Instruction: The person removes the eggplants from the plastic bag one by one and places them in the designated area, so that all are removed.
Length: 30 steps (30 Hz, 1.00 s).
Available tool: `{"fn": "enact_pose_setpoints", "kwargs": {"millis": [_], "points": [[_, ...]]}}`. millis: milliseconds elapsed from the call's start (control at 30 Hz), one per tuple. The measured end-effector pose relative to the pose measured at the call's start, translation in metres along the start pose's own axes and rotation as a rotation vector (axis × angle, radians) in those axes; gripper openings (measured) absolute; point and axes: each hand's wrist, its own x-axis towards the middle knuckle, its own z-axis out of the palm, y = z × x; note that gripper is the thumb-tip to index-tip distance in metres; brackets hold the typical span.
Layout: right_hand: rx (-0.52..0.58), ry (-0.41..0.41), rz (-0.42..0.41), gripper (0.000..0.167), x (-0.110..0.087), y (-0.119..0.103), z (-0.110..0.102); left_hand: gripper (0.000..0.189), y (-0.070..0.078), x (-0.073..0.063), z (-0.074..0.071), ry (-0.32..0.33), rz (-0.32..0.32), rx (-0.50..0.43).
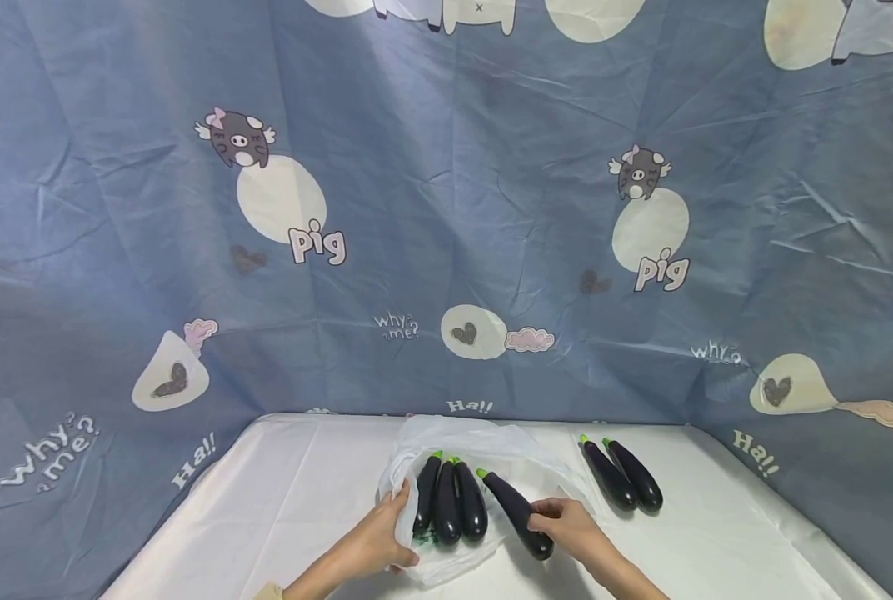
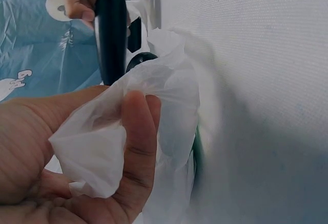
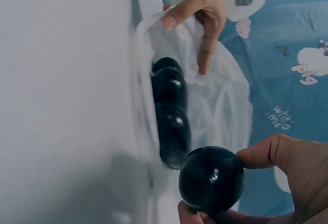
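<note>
My right hand (image 1: 569, 527) grips a dark eggplant (image 1: 517, 510) near its thick end, its green stem pointing toward the mouth of a white plastic bag (image 1: 457, 575). In the right wrist view the round end of this eggplant (image 3: 211, 179) shows between thumb and fingers. My left hand (image 1: 377, 533) pinches the bag's left edge; in the left wrist view the thin plastic (image 2: 97, 157) is bunched between thumb and fingers. Several eggplants (image 1: 447, 504) lie side by side inside the bag, stems away from me.
Two more eggplants (image 1: 626, 475) lie on the white-covered table (image 1: 716, 533), to the right of the bag. A blue curtain (image 1: 416, 208) with pig prints hangs behind the table and along its sides.
</note>
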Motion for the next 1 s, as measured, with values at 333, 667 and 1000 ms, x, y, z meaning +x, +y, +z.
{"fn": "enact_pose_setpoints", "kwargs": {"millis": [333, 667, 1000], "points": [[0.029, -0.049, -0.040, 0.037, -0.010, -0.005, -0.014, 0.108, 0.000, -0.001, 0.001, 0.002, 0.002, 0.006], [0.031, -0.100, -0.035, 0.043, -0.018, -0.015, -0.028, 0.109, -0.002, 0.000, 0.002, 0.006, 0.008, 0.016], [0.039, -0.058, -0.027, 0.043, -0.017, -0.020, -0.045, 0.109, -0.002, 0.000, 0.002, 0.006, 0.004, 0.013]]}}
